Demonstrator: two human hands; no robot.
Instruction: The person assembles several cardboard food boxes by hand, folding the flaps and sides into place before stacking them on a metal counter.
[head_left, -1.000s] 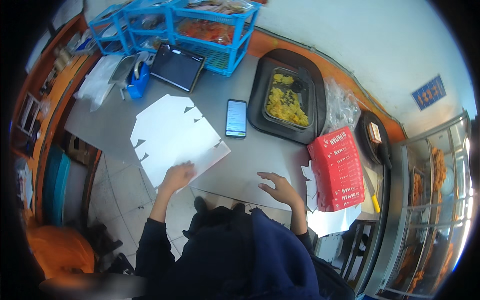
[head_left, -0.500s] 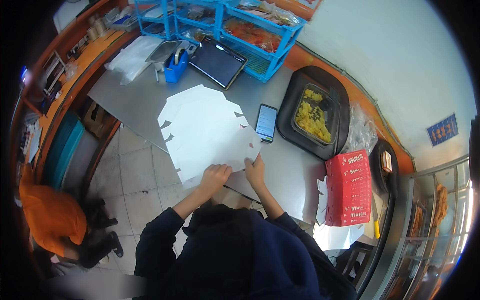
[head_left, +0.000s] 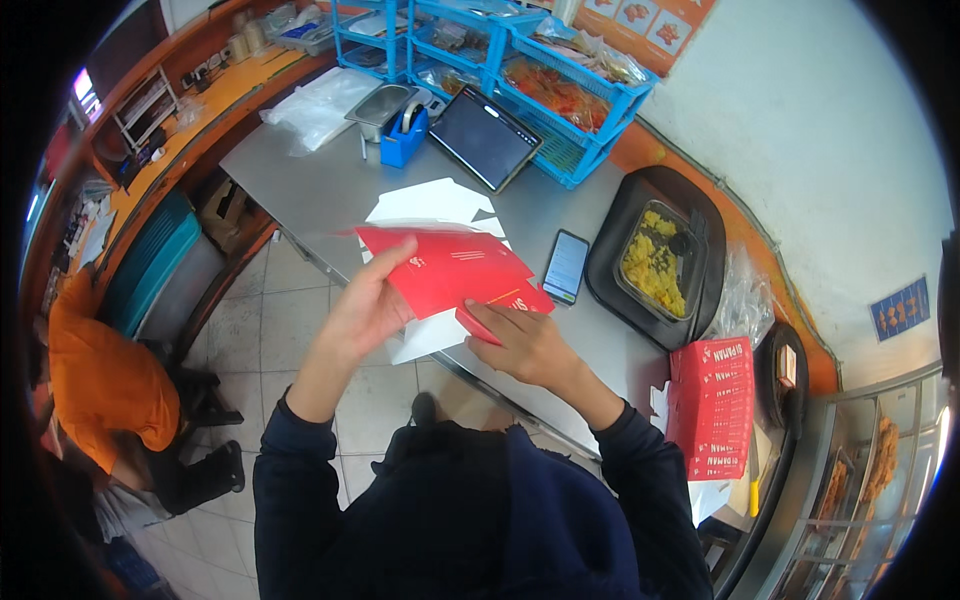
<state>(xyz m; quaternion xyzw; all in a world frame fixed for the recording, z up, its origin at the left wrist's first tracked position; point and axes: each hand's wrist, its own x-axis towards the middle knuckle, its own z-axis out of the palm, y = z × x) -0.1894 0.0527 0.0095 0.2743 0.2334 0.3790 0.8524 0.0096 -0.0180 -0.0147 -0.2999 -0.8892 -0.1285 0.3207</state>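
Both hands grip a flat red carton blank above the steel counter: the left hand pinches its left edge, the right hand clasps a folded flap. White blanks lie beneath. A stack of red boxes stands at the right, and a blue sign hangs on the wall.
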